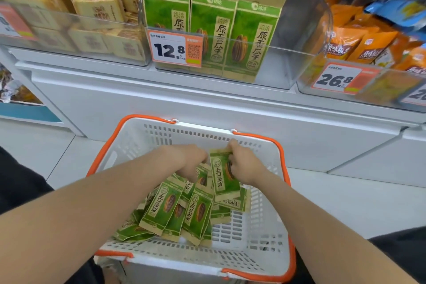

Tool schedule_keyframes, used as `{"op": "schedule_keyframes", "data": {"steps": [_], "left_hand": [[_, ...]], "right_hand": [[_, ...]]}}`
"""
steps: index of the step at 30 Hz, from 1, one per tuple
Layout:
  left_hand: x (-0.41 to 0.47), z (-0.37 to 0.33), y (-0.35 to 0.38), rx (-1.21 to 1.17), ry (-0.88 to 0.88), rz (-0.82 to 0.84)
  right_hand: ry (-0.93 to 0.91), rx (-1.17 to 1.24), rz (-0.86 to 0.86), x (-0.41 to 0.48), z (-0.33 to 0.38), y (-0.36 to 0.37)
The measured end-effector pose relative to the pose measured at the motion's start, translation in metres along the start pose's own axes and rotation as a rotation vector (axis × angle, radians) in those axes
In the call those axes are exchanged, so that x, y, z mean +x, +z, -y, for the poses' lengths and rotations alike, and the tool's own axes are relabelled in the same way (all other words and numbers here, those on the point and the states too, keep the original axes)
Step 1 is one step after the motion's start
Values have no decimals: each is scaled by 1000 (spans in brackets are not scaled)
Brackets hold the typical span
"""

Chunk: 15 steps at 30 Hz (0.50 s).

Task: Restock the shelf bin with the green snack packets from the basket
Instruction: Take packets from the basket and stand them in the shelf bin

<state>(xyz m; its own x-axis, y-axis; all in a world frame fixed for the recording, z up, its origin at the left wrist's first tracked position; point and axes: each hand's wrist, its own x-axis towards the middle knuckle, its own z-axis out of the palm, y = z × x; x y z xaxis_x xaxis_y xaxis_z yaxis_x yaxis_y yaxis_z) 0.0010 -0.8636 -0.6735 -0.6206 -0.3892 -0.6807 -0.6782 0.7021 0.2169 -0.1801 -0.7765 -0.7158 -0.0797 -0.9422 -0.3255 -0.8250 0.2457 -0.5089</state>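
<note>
Hands down in the white slotted plastic basket with orange handles [230, 258]! Right hand [244, 166] clamps one green-and-tan snack packet [222, 180], fingers curled over its right edge, thumb at its top, the packet upright just left of the knuckles. Left hand [189, 161] dips into the loose pile of green packets [184, 212]; fingertips buried, grip impossible to tell. Well above both sets of fingers, the clear plastic shelf bin [288, 60] holds upright rows of matching packets [212, 27].
</note>
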Motion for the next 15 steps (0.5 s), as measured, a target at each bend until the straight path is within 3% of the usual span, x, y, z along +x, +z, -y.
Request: {"op": "schedule_keyframes", "data": {"steps": [5,9,12,15], "left_hand": [[-15,3,-15,-420,99,-102],[-17,4,-21,-755,156,-360],[-28,1,-29,-993,194,-606],[-38,-2,-36,-1081,221,-668]], "right_hand": [[90,533,-378,-11,14,-27],[220,917,-522,-17,25,-38],[269,744,-617,-25,24,-44],[207,336,-776,-35,26,-42]]}}
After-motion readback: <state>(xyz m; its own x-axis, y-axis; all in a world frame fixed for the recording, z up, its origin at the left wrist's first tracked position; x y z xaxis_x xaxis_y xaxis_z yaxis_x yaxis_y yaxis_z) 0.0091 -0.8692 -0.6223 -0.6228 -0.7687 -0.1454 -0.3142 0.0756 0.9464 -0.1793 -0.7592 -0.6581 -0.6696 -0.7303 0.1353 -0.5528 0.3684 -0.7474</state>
